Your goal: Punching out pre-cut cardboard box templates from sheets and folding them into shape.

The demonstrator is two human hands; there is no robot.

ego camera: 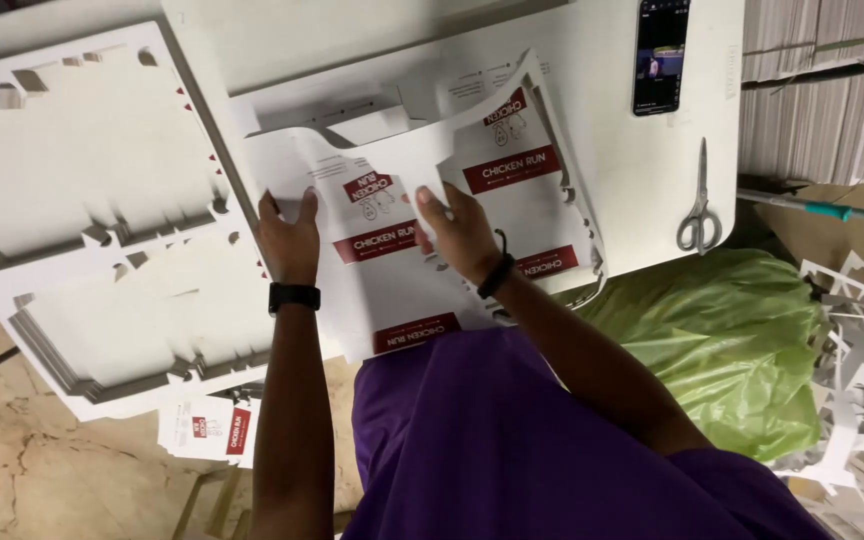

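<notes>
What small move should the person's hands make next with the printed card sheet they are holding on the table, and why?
Probably lift the top printed sheet free and carry it left towards the stacks of white die-cut blanks. The left hand grips its left edge, the right hand presses its middle, and the sheets beneath already curl up at the right, so it looks ready to separate.
</notes>
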